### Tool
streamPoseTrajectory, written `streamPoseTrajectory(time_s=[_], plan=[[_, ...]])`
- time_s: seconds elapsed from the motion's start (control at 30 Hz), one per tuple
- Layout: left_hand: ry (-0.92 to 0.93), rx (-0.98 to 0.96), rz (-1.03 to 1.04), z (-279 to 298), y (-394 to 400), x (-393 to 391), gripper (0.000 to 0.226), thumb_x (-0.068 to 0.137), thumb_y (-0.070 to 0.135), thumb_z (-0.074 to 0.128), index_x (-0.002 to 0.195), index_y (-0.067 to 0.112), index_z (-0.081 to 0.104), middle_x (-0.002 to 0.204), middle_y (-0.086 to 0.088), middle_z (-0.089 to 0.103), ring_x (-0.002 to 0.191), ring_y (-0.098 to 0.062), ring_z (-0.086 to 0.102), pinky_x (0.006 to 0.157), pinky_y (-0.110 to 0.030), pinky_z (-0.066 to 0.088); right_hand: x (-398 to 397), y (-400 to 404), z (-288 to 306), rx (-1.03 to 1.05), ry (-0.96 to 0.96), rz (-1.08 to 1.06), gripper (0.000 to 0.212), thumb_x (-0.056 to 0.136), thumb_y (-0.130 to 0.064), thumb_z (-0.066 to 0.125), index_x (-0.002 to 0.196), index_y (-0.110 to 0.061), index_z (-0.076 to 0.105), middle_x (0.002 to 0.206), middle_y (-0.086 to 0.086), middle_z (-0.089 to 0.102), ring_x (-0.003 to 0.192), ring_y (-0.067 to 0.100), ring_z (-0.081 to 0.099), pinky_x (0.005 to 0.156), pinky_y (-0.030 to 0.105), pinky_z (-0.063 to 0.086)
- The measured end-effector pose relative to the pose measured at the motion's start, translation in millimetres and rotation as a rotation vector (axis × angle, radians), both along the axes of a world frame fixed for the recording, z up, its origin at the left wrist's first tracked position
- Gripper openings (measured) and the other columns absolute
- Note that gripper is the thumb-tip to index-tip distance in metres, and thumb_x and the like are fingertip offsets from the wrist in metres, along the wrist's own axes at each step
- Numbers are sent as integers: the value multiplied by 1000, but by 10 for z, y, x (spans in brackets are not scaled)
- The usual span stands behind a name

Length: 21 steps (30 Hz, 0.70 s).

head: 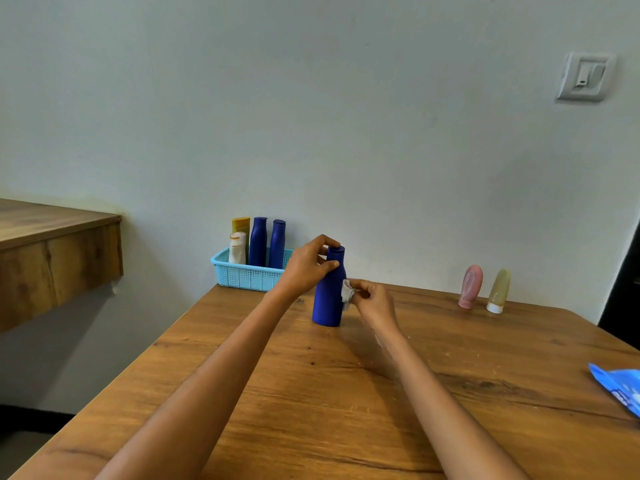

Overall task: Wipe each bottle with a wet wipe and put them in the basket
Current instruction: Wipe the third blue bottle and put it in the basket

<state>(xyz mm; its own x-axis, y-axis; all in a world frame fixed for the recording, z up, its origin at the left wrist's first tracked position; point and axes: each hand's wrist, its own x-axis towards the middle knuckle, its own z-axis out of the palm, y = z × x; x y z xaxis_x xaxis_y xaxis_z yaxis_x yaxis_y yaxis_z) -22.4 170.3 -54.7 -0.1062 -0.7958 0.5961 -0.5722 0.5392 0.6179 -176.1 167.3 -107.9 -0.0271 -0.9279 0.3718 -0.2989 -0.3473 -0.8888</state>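
My left hand (308,266) is gripping the neck of the upright dark-blue plastic bottle (328,299) on the wooden table (346,393) — my right hand (372,303) is pinching a crumpled white wet wipe (347,291) against its unlabelled side.

table (346,393): grained wood, satin | blue bottle (327,303): matt plastic | basket (242,276): perforated plastic

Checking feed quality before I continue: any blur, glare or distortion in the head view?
Head view: right hand and wet wipe are motion-blurred against the blue bottle; the wide lens bends the table edges; soft light, faint shadows, no glare.
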Motion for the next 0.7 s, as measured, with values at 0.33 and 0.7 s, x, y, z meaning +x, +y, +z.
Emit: streamPoseTrajectory(time_s=[0.33,0.7], plan=[[195,-6,120,52,31,-18,32,86,13,63,116,22,58,111,-2,64,86,-12,61,79,-32,54,51,38,-141,-5,252,-47,28,89,-4,55,114,-11,66,112,3,68,91,7,57,67,10,40],[455,-118,340,150,26,209,39,85,13,65,122,22,57,116,-3,62,90,-11,58,84,-34,53,16,10,-127,-28,246,-185,31,91,-7,54,121,-12,61,121,7,63,105,17,59,79,22,47]])
